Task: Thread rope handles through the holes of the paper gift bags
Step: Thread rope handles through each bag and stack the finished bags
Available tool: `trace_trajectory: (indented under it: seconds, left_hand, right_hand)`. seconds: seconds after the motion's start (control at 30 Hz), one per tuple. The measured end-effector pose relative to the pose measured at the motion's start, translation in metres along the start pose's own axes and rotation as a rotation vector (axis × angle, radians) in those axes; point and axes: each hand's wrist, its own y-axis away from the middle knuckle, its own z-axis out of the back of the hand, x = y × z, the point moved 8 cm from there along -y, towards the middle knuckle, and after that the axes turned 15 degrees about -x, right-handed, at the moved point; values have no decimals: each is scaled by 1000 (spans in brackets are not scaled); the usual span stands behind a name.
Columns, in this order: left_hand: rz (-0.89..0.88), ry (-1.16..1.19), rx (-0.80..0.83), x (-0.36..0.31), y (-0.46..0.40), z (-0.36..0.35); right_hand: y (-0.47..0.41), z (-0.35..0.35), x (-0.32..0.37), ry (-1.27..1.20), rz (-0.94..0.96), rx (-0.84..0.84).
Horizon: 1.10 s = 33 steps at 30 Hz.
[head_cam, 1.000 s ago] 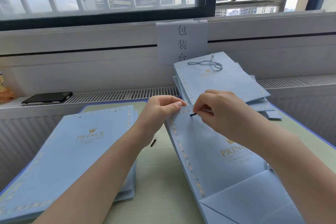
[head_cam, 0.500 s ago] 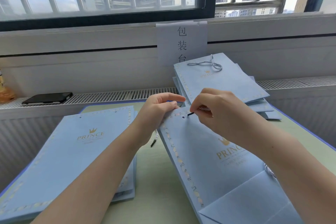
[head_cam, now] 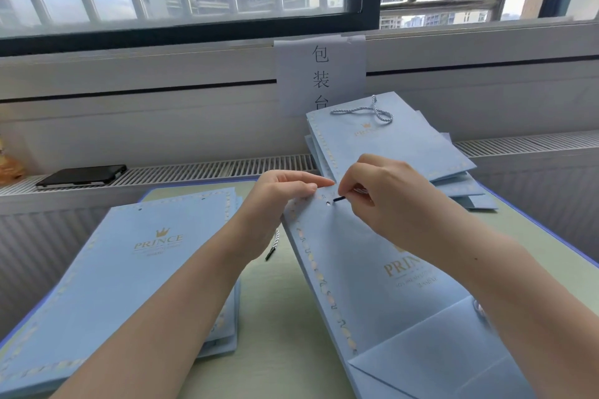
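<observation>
Rope's point(head_cam: 355, 194) stiff black tip point(head_cam: 338, 199) nears flat bag's point(head_cam: 363, 269) round hole point(head_cam: 328, 203).

rope handle point(head_cam: 360, 190) mostly hidden, gift bag point(head_cam: 372, 269) cropped

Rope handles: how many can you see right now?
3, maybe more hidden. One lies looped on the far stack, one's black tip is pinched in the right hand, one hangs below the left hand.

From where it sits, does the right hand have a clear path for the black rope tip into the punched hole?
Probably yes: the right hand pinches the black rope tip just beside the open punched hole, nothing between.
</observation>
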Motion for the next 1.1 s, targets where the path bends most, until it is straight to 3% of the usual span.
trace_trajectory:
  seconds: [0.17, 0.43, 0.7, 0.93, 1.1]
  left_hand:
    - [24, 77, 36, -1, 0, 0]
    - [-19, 163, 52, -8, 1, -2]
    - [26, 197, 125, -6, 5, -5]
    - [106, 331, 194, -6, 4, -5]
    - [64, 214, 275, -5, 5, -10]
  right_hand:
    - [4, -3, 14, -65, 97, -30]
    - [2, 4, 13, -304, 8, -144]
    - [2, -5, 9, -250, -6, -115]
    - [2, 1, -9, -318, -211, 1]
    - [2, 0, -14, -349, -254, 24]
